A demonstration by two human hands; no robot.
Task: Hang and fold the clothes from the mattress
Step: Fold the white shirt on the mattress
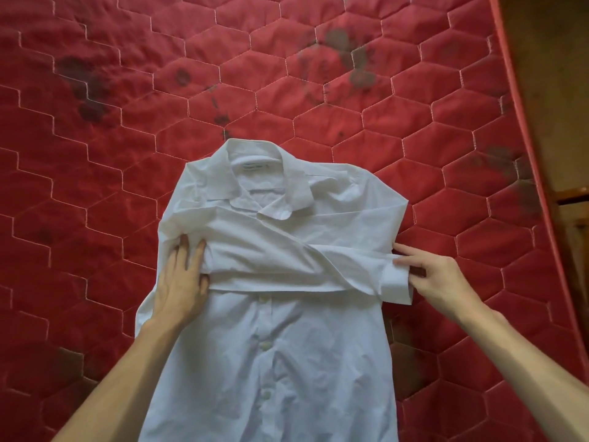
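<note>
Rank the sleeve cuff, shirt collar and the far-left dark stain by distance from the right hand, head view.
1. Sleeve cuff, pinched by the right hand.
2. Shirt collar, up and to the left.
3. Dark stain, far upper left on the mattress.

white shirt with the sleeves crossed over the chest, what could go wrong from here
The right hand pinches only the sleeve cuff; a tug could pull the crossed sleeve loose.
Cloth bunches by the left hand, so creases may get folded into the white shirt.
The red mattress shows dark stains that might mark it.
</note>
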